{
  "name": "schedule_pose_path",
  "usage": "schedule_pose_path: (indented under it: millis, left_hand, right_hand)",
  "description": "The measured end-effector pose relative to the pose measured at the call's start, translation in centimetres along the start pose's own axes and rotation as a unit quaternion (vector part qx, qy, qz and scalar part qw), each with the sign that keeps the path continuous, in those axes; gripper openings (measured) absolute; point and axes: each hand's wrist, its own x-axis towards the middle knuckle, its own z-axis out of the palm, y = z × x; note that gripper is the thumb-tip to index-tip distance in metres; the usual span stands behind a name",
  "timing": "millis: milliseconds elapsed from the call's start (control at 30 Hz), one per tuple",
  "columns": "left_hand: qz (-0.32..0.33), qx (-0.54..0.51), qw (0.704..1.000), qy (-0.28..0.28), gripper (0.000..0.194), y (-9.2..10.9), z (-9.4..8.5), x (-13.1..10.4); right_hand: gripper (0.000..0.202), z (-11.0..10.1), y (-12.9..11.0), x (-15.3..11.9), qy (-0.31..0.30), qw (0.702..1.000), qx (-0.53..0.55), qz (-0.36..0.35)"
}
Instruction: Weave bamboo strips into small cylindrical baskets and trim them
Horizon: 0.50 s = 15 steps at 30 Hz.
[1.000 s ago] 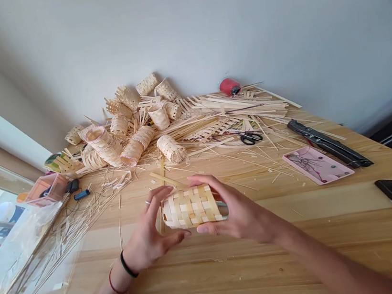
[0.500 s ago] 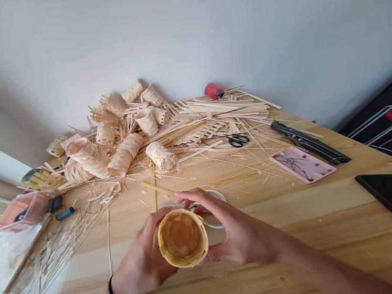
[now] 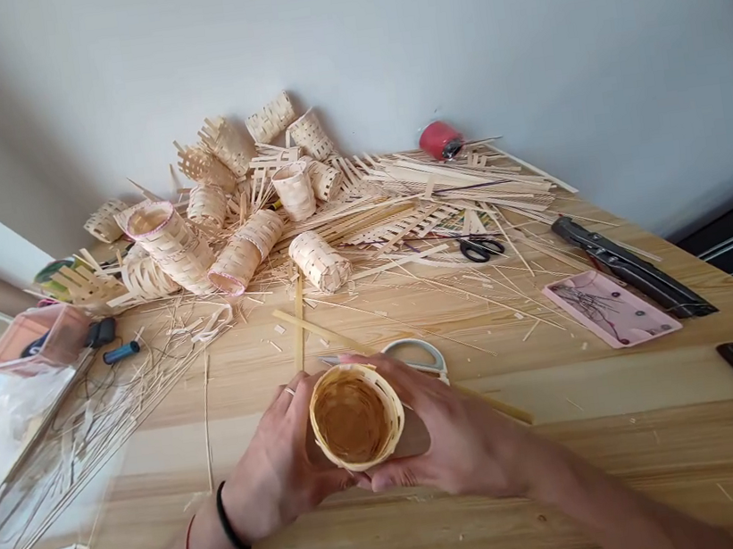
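Observation:
Between my two hands is a small round woven basket, its open mouth facing me so that its inside and bottom show. My left hand wraps its left side, the thumb low near the rim. On the opposite side my right hand curls round it, thumb below and fingers over the far side. Both sets of fingertips are partly hidden behind the basket. Just beyond the hands lie white-handled scissors, partly covered by my right hand. Flat wooden strips cross on the table behind the basket.
A heap of woven baskets and loose strips lies along the wall. Black scissors, a pink tray of pins and a black long tool are at right. A pink bin stands left.
The basket has tilted and shifted slightly up and right in view. My thumbs have come closer together beneath it. The view has swung a little to the left.

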Motion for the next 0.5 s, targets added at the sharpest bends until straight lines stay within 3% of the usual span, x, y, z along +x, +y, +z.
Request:
schedule_pose_path:
  millis: [100,200,367,500]
  left_hand:
    - [0.031,0.023,0.999,0.015,0.09,0.2,0.5,-0.1]
    - [0.055,-0.017,0.998,0.002,0.092,0.9,-0.1,0.2]
    - [0.023,-0.13,0.991,-0.034,0.09,2.0,-1.9,0.9]
    - [0.01,-0.123,0.992,-0.039,0.088,1.7,-2.0,0.9]
  right_hand:
    - [0.116,0.6,0.0,-0.2,-0.001,1.0,0.016,0.013]
    - [0.112,0.7,-0.3,-0.4,0.004,0.999,0.022,0.033]
    - [0.083,-0.2,-0.9,-0.2,0.039,0.998,0.032,-0.041]
    - [0.083,-1.0,-1.0,0.1,0.009,1.0,0.0,-0.028]
